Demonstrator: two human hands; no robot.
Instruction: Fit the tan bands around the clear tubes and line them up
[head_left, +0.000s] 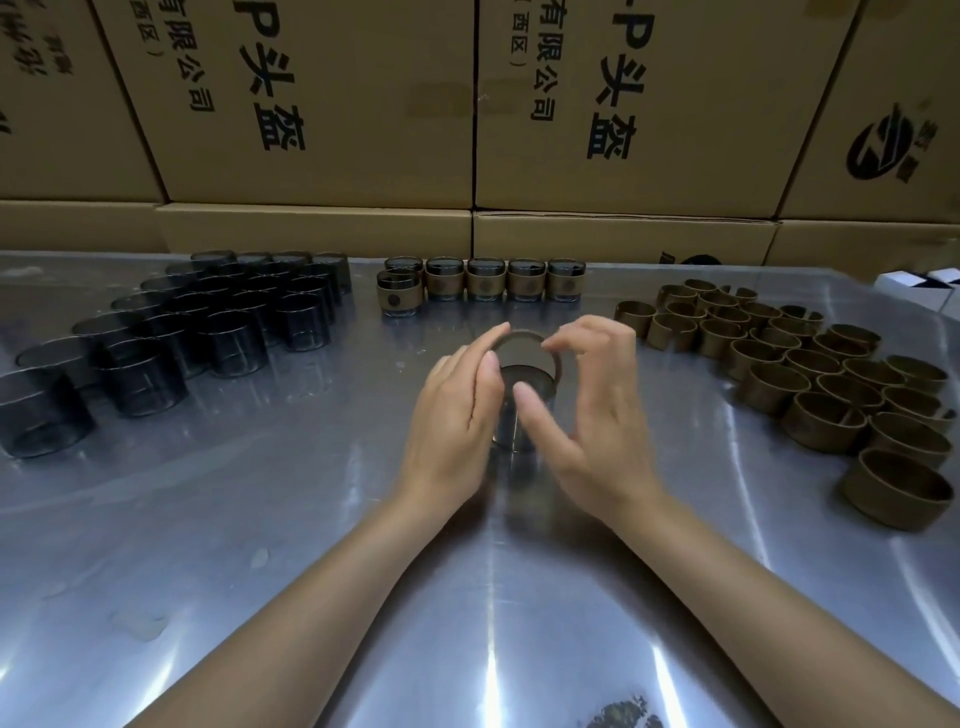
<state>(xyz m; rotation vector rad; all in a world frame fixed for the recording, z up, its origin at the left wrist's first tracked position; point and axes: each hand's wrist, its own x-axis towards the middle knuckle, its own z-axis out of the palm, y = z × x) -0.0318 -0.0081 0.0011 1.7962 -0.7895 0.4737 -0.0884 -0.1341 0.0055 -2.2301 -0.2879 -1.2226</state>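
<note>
Tan band (527, 340) over clear tube (511, 426); loose bands (810, 379) right, bare tubes (171, 332) left.

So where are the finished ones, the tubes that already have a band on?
In the head view, the banded tubes stand in a row at the table's far edge, centre, before the cardboard boxes, between the bare tubes at left and loose bands at right.

Dim overhead light is glaring in streaks off my steel counter (260, 519); the edges are bending, everything slightly soft.
</note>
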